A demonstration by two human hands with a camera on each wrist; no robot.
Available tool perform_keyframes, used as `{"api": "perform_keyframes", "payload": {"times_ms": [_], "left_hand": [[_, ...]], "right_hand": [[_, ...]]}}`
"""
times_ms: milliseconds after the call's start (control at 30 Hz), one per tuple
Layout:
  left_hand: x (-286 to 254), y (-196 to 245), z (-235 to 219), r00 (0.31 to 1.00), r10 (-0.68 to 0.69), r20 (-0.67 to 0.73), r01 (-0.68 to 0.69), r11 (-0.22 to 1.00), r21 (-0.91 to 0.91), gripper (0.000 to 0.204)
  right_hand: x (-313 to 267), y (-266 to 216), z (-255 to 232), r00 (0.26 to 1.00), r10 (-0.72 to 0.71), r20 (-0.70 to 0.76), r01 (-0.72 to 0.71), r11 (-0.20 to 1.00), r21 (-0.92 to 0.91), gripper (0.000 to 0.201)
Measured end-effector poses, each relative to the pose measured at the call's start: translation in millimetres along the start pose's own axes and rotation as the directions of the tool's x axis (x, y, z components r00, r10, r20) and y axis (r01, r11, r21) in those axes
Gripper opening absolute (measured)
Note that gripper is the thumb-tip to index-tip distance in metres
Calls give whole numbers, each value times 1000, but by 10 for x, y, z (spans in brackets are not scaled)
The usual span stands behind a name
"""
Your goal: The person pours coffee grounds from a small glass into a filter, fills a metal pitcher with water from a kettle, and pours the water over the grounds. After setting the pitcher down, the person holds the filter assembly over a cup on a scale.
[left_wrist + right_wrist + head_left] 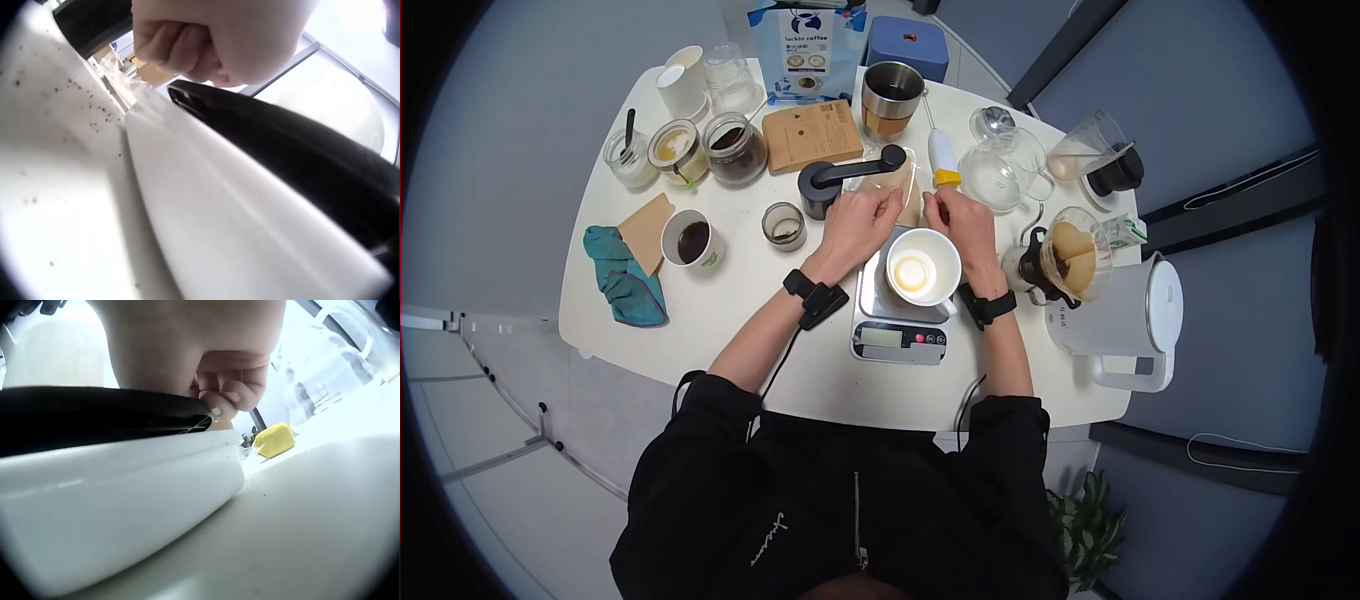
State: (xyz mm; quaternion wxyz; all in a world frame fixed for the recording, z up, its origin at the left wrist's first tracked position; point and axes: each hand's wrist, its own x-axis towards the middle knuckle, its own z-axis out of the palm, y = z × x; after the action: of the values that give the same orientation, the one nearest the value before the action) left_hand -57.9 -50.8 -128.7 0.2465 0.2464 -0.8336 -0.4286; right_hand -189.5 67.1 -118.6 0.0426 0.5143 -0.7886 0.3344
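Observation:
Behind the white cup (941,252), a clear plastic bag with brown coffee filters (908,207) lies between my hands. My left hand (858,228) pinches its left side, and in the left wrist view its fingers (181,47) are curled tight. On the other side my right hand (966,228) pinches the bag with fingers (240,394) curled as well. The cup, with a little tan residue at the bottom, stands on a kitchen scale (897,345) between my wrists. Beside my left hand is a black hand grinder (816,190), its crank reaching over the bag.
Left are a paper cup of dark coffee (693,243), a small glass jar (784,227) and a teal cloth (625,280). A steel mug (890,95) stands behind. A frother (941,150), a dripper with a filter (1075,262) and a white kettle (1100,320) are on the right.

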Motion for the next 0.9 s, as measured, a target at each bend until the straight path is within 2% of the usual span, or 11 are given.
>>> {"api": "perform_keyframes", "payload": {"times_ms": [67,100,200,367,633,733,767,867,900], "left_hand": [[4,4,9,1000,17,25,-19,995,95,35],[3,12,12,1000,10,30,-13,996,94,35],[-28,17,32,993,111,-38,-103,979,174,34],[8,-38,28,990,141,-8,-135,959,247,33],[-24,-35,25,966,260,0,-243,903,356,29],[-28,-9,1,922,386,-41,-336,845,416,21],[-27,-11,-14,923,383,-41,-333,846,416,21],[-1,-26,-72,844,529,-87,-433,768,472,12],[-3,-30,-84,844,529,-87,-433,768,472,12]], "right_hand": [[2,30,10,999,-21,-24,21,1000,2,27],[0,30,4,999,-30,-34,30,1000,2,28],[-27,24,26,995,-50,-82,49,999,-8,29],[-40,16,36,988,-27,-150,28,1000,9,33],[-31,0,61,995,21,-93,-21,1000,-2,33],[-30,-22,56,996,35,-85,-33,999,17,33],[-37,-29,60,996,41,-85,-39,999,26,34],[-40,-49,73,996,32,-79,-29,999,39,34],[-43,-53,75,996,30,-78,-27,999,43,34]]}}
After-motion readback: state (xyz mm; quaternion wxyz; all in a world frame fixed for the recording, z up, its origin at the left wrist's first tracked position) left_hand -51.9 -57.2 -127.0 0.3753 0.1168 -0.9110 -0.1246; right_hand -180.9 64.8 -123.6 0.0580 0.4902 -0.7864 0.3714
